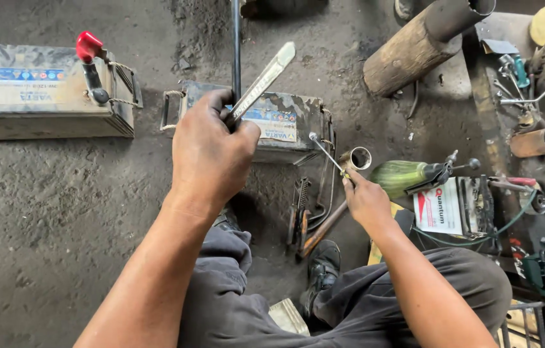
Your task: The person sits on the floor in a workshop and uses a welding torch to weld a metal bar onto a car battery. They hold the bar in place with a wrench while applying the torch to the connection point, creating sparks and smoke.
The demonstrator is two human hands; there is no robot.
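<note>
Far left on the dark dirt floor (40, 212): a worn grey rectangular battery (34, 90), a red-capped terminal clamp (89, 46) standing on its right end. Near centre: left hand (211, 151) fisted tight around a thin dark metal rod (236, 45) that runs upward out of view, plus a flat silvery metal strip (266, 76) slanting up to the right. Directly behind that fist: a second, smaller grimy battery (285, 122). Further right: right hand (366, 200) pinched narrow on a slim silvery wire rod (325, 152), tip raised toward the second battery's right end, apart from the strip. Just beside it: a short open metal tube (357, 158) and a green bottle-shaped torch (408, 177). Far right: a thick wooden log (408, 55), scattered tools (536, 96). By the look of things, work at an early stage: rod and strip gripped together, no joint, spark or flame showing, wire not yet touching them.
</note>
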